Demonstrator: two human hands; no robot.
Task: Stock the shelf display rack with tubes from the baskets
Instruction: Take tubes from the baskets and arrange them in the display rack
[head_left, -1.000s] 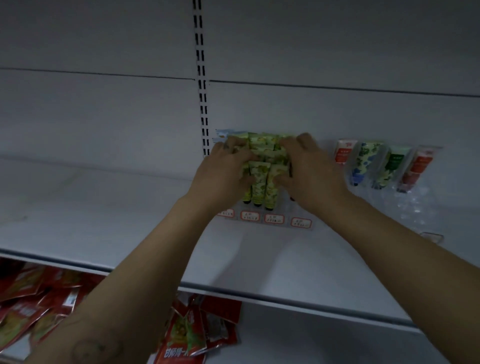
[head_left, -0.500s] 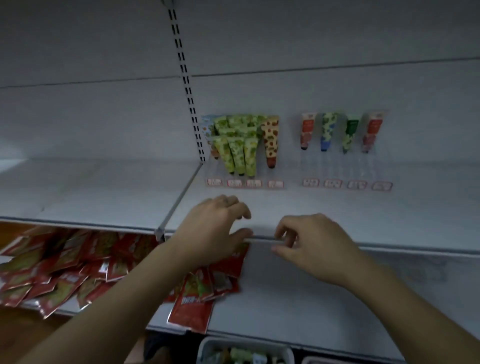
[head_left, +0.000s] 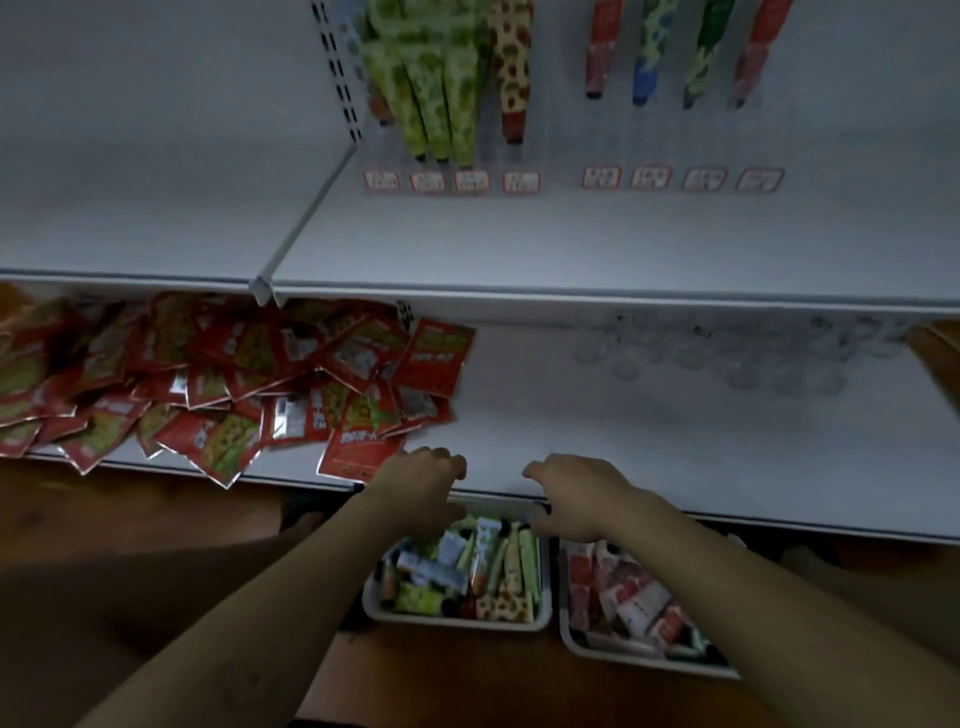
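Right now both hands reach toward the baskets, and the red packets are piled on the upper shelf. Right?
No. The head view shows the red packets piled on the lower shelf. The left hand and right hand do reach toward the baskets.

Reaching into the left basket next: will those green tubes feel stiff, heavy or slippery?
Probably light: the green tubes are slim and lie loosely heaped in the left basket. Flat-ended like the hung tubes, so unlikely to roll.
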